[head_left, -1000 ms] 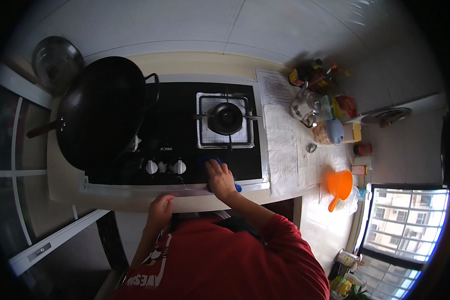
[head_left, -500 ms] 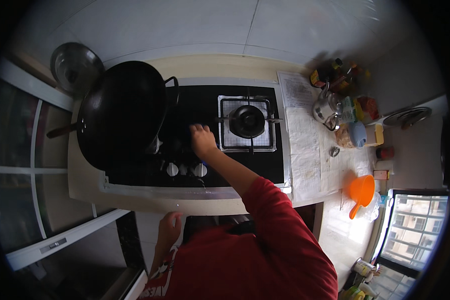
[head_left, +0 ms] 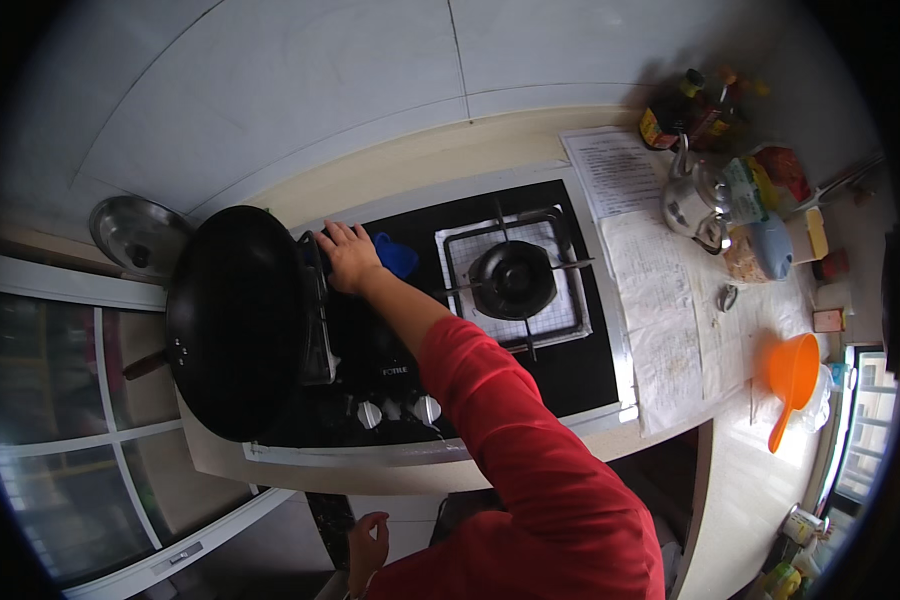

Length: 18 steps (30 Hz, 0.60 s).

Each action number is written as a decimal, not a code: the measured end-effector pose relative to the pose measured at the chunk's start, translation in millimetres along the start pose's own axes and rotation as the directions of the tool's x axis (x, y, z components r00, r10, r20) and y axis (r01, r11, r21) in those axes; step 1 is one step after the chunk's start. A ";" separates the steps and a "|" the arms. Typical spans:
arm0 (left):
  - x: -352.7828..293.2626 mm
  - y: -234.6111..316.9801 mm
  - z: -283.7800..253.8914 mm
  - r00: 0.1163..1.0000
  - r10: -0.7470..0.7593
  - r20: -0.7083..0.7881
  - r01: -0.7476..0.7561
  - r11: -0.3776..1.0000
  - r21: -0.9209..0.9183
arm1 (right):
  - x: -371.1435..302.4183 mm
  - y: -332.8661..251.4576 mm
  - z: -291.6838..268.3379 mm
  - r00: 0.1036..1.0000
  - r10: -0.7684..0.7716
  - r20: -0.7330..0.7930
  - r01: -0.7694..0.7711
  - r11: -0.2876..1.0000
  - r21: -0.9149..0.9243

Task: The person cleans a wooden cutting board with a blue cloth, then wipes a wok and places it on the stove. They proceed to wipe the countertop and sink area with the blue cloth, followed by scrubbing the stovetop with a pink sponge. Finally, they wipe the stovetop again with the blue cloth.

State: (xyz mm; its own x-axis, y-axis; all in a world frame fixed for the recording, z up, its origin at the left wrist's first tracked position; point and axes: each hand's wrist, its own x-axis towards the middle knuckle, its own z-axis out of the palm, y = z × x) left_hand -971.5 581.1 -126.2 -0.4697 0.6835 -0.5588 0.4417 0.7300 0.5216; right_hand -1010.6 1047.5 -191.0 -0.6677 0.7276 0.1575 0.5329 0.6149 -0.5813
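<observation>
A large black wok point(head_left: 235, 330) stands over the left burner, tilted up on its right side. My right hand point(head_left: 352, 262) reaches to that side, its fingers over the wok's loop handle, which they mostly hide. Right beside the hand, a crumpled blue cloth point(head_left: 396, 257) lies on the black glass gas stove point(head_left: 580, 330). My left hand point(head_left: 368, 545) hangs low in front of the counter edge, fingers loosely bent and apart, with nothing seen in it. The grate of the left burner point(head_left: 318, 365) shows along the wok's right edge.
A bare burner point(head_left: 513, 280) sits on the right. Beyond it are a steel kettle point(head_left: 695, 205), dark bottles point(head_left: 673, 110) and an orange ladle-shaped scoop point(head_left: 793, 375). A metal lid point(head_left: 140, 235) leans behind the wok; stove knobs point(head_left: 427, 409) line the front.
My right hand has gone left from the blue cloth, which now lies free, to the wok's side. The wok looks narrower and more tilted. The whole view has turned and shifted.
</observation>
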 end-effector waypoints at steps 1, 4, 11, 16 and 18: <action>-1.9 -5.4 1.3 0.999 -0.034 -0.001 0.034 0.999 -0.001 | 9.6 1.9 4.7 0.998 -0.055 0.025 0.056 0.998 -0.029; 1.3 -14.7 3.3 0.999 -0.028 0.031 0.028 1.000 -0.006 | 47.9 9.8 29.3 0.982 -0.179 0.059 0.180 0.984 -0.012; 7.1 1.7 6.3 0.998 0.066 0.002 -0.066 0.998 -0.003 | 26.1 4.4 31.6 0.966 -0.257 0.010 0.257 0.965 -0.055; 9.1 8.2 9.6 0.992 0.112 0.062 -0.112 0.994 -0.015 | -10.3 4.9 25.9 0.953 -0.299 -0.041 0.286 0.939 -0.192; 9.8 11.6 9.1 0.989 0.127 0.081 -0.127 0.992 -0.005 | -31.8 -0.6 19.1 0.939 -0.343 -0.027 0.324 0.908 -0.265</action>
State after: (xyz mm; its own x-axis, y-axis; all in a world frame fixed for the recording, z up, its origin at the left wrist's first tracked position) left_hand -963.9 596.3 -131.4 -0.3466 0.7681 -0.5384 0.4938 0.6374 0.5915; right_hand -999.6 1018.1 -210.9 -0.7957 0.4808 0.3684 0.4056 0.8747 -0.2653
